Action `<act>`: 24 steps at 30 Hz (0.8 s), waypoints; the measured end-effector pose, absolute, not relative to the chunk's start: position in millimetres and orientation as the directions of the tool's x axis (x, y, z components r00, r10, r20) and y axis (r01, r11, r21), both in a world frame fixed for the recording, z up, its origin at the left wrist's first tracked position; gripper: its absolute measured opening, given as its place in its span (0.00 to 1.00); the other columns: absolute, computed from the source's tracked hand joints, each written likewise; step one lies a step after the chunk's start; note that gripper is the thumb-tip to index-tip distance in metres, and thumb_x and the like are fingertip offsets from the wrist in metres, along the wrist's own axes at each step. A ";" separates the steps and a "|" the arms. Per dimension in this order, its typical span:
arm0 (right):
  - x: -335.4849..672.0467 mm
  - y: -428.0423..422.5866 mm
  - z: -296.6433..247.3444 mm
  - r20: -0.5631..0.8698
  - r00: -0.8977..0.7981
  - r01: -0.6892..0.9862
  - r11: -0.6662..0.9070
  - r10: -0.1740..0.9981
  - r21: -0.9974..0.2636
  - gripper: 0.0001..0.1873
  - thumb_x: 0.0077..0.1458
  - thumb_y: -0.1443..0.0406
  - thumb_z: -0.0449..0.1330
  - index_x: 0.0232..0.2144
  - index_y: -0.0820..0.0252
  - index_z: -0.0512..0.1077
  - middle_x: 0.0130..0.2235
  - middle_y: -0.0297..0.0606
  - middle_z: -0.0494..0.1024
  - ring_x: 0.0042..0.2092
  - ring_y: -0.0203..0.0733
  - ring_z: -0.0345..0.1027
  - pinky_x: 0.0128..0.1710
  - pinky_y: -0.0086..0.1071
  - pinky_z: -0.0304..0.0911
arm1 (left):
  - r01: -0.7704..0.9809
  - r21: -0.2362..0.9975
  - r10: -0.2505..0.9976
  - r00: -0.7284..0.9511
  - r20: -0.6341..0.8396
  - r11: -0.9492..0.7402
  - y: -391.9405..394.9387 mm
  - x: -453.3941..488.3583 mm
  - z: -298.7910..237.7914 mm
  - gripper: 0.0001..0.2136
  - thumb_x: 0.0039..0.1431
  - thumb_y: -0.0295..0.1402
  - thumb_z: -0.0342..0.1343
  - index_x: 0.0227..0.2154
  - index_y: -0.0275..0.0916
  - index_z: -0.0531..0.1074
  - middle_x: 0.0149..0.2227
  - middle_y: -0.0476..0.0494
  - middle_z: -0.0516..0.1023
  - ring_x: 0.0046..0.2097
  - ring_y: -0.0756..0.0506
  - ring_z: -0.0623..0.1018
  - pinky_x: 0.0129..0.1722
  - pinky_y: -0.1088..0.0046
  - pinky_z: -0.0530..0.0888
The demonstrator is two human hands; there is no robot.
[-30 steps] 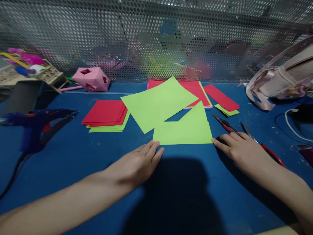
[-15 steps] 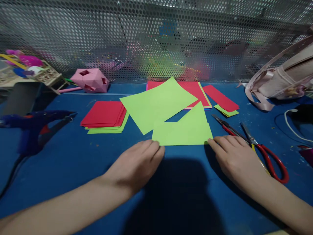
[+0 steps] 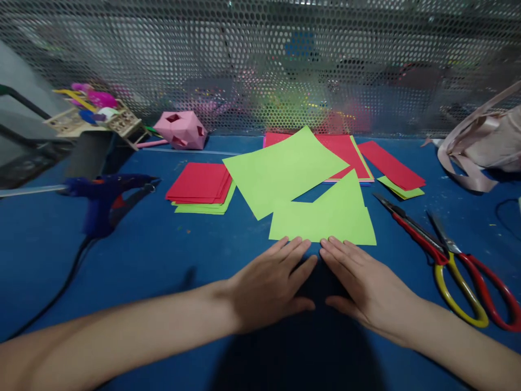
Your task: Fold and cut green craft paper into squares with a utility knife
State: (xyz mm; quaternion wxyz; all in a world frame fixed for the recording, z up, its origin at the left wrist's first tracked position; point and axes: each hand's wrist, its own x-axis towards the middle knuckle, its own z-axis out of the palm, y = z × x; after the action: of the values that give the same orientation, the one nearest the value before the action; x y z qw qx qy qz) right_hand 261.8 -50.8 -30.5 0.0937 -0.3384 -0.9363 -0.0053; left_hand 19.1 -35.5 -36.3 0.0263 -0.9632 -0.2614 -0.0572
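Note:
A folded lime-green sheet of paper (image 3: 321, 222) lies before me on the blue table, its straight folded edge toward me and a pointed flap rising at the far right. My left hand (image 3: 277, 277) rests flat with fingertips on the middle of that near edge. Close beside it, my right hand (image 3: 358, 277) also lies flat, fingers stretched, fingertips on the same edge. Neither hand grasps anything. Partly under the folded piece, a larger lime-green sheet (image 3: 280, 168) lies at an angle, over a stack of red paper (image 3: 337, 144).
Left are a pile of red and green squares (image 3: 199, 183), a blue glue gun (image 3: 100, 209) with its cord, and a pink paper polyhedron (image 3: 183, 130). Right are red strips (image 3: 393, 165), a utility knife (image 3: 415, 228), scissors (image 3: 468, 271) and a pale bag (image 3: 484, 141). Perforated metal stands behind.
Both hands have moved inward from the two corners of the folded paper to the middle of its near edge, and the fingers have straightened out. The view has shifted left.

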 end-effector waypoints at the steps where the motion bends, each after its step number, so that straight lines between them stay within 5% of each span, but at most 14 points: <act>1: 263.4 -51.4 -29.1 0.194 -0.754 0.637 0.771 0.628 -0.022 0.29 0.60 0.59 0.57 0.56 0.78 0.67 0.59 0.59 0.69 0.61 0.60 0.63 0.55 0.50 0.68 | 0.522 -0.053 0.513 0.850 0.124 -0.851 -36.9 17.5 -35.0 0.31 0.66 0.52 0.46 0.59 0.28 0.63 0.60 0.24 0.67 0.61 0.32 0.68 0.58 0.54 0.68; 8: 292.4 -54.5 -19.1 0.234 -0.687 0.725 0.626 0.688 0.287 0.29 0.65 0.56 0.50 0.49 0.83 0.72 0.48 0.63 0.78 0.49 0.59 0.75 0.44 0.45 0.75 | 0.626 -0.299 0.655 0.755 0.001 -0.721 -40.7 8.3 -28.3 0.27 0.65 0.47 0.51 0.58 0.31 0.67 0.52 0.23 0.75 0.54 0.32 0.76 0.49 0.59 0.74; 14: 298.8 -60.9 -16.6 0.207 -0.621 0.763 0.524 0.756 0.378 0.31 0.64 0.53 0.51 0.46 0.82 0.75 0.45 0.64 0.79 0.46 0.61 0.76 0.46 0.50 0.71 | 0.700 -0.288 0.728 0.686 0.017 -0.653 -36.2 -0.3 -23.4 0.24 0.59 0.44 0.59 0.54 0.34 0.72 0.44 0.27 0.79 0.47 0.32 0.79 0.48 0.52 0.75; 16: 289.8 -62.2 -17.0 0.257 -0.559 0.813 0.460 0.788 0.356 0.30 0.64 0.54 0.51 0.47 0.82 0.74 0.46 0.65 0.78 0.47 0.61 0.75 0.48 0.52 0.69 | 0.708 -0.262 0.712 0.696 0.094 -0.656 -34.9 3.4 -21.5 0.21 0.62 0.42 0.56 0.51 0.32 0.73 0.41 0.30 0.79 0.45 0.34 0.80 0.49 0.52 0.74; 19: 270.1 -61.1 -22.2 0.295 -0.550 0.835 0.503 0.782 0.224 0.28 0.64 0.56 0.51 0.53 0.77 0.70 0.55 0.61 0.73 0.56 0.60 0.68 0.54 0.53 0.65 | 0.620 -0.207 0.583 0.783 0.216 -0.757 -34.1 17.9 -23.7 0.20 0.65 0.42 0.50 0.51 0.32 0.71 0.53 0.29 0.74 0.55 0.35 0.74 0.55 0.54 0.70; 24: 243.5 -59.6 -43.0 0.133 -0.676 0.722 0.687 0.725 -0.082 0.36 0.61 0.56 0.55 0.64 0.75 0.56 0.65 0.55 0.60 0.67 0.55 0.49 0.65 0.50 0.54 | 0.460 -0.036 0.447 0.877 0.174 -0.887 -32.4 35.7 -38.7 0.28 0.66 0.48 0.46 0.57 0.27 0.65 0.62 0.25 0.65 0.63 0.33 0.64 0.61 0.54 0.65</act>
State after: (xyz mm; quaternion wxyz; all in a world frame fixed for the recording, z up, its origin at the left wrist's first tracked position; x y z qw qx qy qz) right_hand 243.5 -59.6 -43.0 0.0774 -0.3953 -0.9152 0.0112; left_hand 35.7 -32.4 -38.7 0.0380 -0.9681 -0.2343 -0.0809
